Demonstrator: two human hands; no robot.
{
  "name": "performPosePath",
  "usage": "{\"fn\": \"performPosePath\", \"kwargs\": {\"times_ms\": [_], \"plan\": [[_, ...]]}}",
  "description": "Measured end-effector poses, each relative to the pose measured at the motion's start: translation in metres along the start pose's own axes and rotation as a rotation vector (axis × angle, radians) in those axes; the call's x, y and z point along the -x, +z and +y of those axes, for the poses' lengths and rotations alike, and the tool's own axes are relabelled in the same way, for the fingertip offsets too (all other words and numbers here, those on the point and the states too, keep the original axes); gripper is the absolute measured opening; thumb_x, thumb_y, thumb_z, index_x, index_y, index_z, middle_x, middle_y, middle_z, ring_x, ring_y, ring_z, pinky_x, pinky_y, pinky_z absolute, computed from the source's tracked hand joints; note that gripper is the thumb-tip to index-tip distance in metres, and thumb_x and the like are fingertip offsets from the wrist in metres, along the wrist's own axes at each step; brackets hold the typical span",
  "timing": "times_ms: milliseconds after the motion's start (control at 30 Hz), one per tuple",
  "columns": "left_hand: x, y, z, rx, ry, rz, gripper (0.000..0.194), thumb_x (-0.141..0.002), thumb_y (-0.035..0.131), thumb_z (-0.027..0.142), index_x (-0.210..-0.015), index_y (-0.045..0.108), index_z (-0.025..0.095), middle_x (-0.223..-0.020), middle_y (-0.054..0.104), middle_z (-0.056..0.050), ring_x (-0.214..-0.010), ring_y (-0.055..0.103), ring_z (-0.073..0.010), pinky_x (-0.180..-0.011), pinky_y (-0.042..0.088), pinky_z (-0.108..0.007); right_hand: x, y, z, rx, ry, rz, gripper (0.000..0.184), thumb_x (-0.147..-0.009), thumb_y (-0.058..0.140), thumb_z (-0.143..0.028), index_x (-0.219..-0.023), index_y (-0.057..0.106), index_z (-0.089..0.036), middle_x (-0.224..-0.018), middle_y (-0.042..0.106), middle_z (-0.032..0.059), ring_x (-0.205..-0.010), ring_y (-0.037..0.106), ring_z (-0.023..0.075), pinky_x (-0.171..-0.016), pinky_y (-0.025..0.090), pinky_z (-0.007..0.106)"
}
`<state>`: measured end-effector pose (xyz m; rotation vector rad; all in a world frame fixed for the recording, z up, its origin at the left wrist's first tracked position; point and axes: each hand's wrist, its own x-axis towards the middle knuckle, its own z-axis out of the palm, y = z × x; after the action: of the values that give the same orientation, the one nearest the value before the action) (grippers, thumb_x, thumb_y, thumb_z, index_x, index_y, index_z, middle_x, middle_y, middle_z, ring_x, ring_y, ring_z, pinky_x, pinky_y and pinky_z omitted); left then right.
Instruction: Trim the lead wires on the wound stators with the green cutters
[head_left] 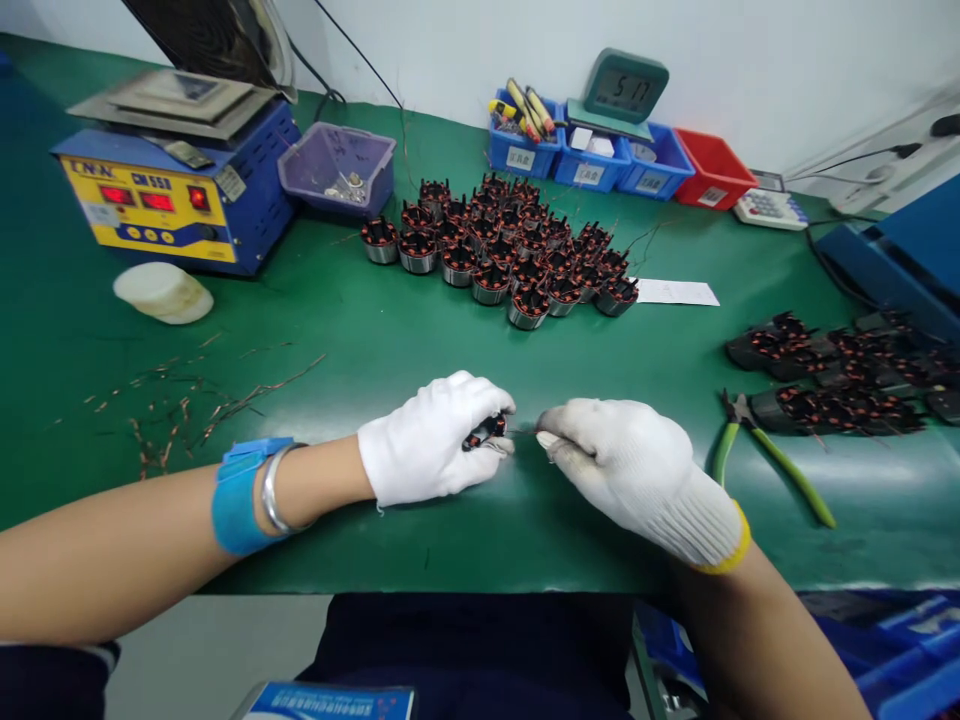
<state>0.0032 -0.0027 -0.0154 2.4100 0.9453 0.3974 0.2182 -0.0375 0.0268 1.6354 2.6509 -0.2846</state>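
Observation:
My left hand point(442, 435), in a white glove, is closed round a motor stator point(486, 431) with black and copper-coloured parts; most of it is hidden by the fingers. To its right, my right hand point(626, 465), in a white knit glove with a yellow cuff, pinches the end of a thin wire point(523, 432) that runs across the gap to the stator. Both hands are low over the green table. Behind them stands a block of similar wound stators point(491, 280) in close rows. Green-handled cutters point(780, 455) lie right of my right hand.
A blue and yellow power unit point(176, 200), a white round block point(163, 293) and loose wire scraps point(180, 420) are at the left. Along the back are a purple bin point(337, 165), blue bins point(592, 165) and a red bin point(712, 165). More stators point(840, 415) lie at the right.

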Motion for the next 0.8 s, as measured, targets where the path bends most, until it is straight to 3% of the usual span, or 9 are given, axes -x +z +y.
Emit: {"fn": "performPosePath", "kwargs": {"times_ms": [167,400,567,667,800], "plan": [[-0.004,0.0,-0.007,0.007,0.14,-0.062,0.023,-0.08,0.055,0.028,-0.1,0.055,0.017,-0.095,0.06,-0.006,-0.086,0.051,-0.0206,-0.08,0.044,-0.035,-0.017,0.008,-0.005,0.044,0.08,0.042,0.028,-0.093,0.044,-0.033,-0.097,0.07,-0.023,-0.09,0.072,0.0035,-0.079,0.065,0.0223,-0.062,0.035,0.032],[-0.006,0.006,-0.004,0.016,0.087,0.006,0.017,-0.085,0.052,0.03,-0.093,0.056,0.016,-0.09,0.06,-0.006,-0.082,0.051,-0.019,-0.078,0.044,-0.034,-0.022,0.012,0.001,-0.224,0.2,0.0,0.026,-0.091,0.049,-0.034,-0.097,0.071,-0.024,-0.095,0.073,0.0034,-0.087,0.066,0.0235,-0.064,0.04,0.03],[-0.005,0.008,-0.002,0.007,0.088,0.032,0.015,-0.084,0.052,0.026,-0.094,0.056,0.016,-0.09,0.06,-0.006,-0.082,0.051,-0.0189,-0.075,0.043,-0.033,-0.016,0.013,0.011,-0.717,0.206,-0.205,0.031,-0.076,0.068,-0.033,-0.106,0.071,-0.026,-0.093,0.074,-0.001,-0.079,0.066,0.0171,-0.063,0.044,0.024],[-0.005,0.007,-0.002,0.004,0.085,0.039,0.015,-0.084,0.051,0.027,-0.093,0.056,0.016,-0.09,0.06,-0.006,-0.082,0.051,-0.0191,-0.075,0.044,-0.034,-0.018,0.013,0.006,-0.753,0.255,-0.261,0.025,-0.077,0.063,-0.03,-0.1,0.073,-0.024,-0.083,0.073,-0.0014,-0.068,0.063,0.0143,-0.058,0.042,0.022],[-0.004,0.007,-0.001,0.009,0.079,0.034,0.017,-0.083,0.053,0.026,-0.095,0.057,0.016,-0.093,0.061,-0.006,-0.085,0.053,-0.02,-0.078,0.044,-0.035,-0.019,0.01,-0.001,-0.695,0.323,-0.219,0.019,-0.077,0.057,-0.025,-0.087,0.073,-0.022,-0.069,0.067,-0.0027,-0.057,0.055,0.0108,-0.054,0.037,0.022]]}}
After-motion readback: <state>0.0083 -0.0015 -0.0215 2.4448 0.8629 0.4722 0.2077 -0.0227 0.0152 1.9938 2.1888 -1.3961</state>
